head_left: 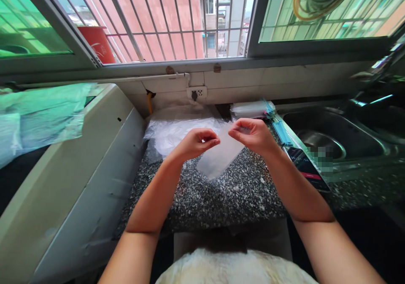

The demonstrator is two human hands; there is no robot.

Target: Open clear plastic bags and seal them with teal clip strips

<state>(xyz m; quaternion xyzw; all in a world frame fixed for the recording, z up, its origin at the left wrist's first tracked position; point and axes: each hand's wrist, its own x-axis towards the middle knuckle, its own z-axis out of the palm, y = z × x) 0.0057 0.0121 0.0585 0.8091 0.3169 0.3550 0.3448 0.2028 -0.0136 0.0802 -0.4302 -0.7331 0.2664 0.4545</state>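
Observation:
A small frosted plastic bag (pixel 220 159) hangs tilted over the speckled countertop (pixel 234 201), its lower end toward me. My right hand (pixel 253 134) pinches its upper right edge between thumb and fingers. On the opposite side, my left hand (pixel 201 142) is closed in a pinch at the upper left edge; the exact grip is partly hidden by the fingers. Behind my left hand lies a heap of clear plastic bags (pixel 177 134). Just beyond my right hand is a stack of packaged clear sleeves (pixel 248 109), with light-blue strips (pixel 281 132) beside it.
A phone (pixel 305 168) lies at the right, by the metal sink (pixel 332 128) that holds a round metal bowl (pixel 321 144). To the left stands a pale appliance (pixel 95 157) with green-tinted plastic (pixel 47 111) over it. A wall socket (pixel 196 92) sits below the barred window.

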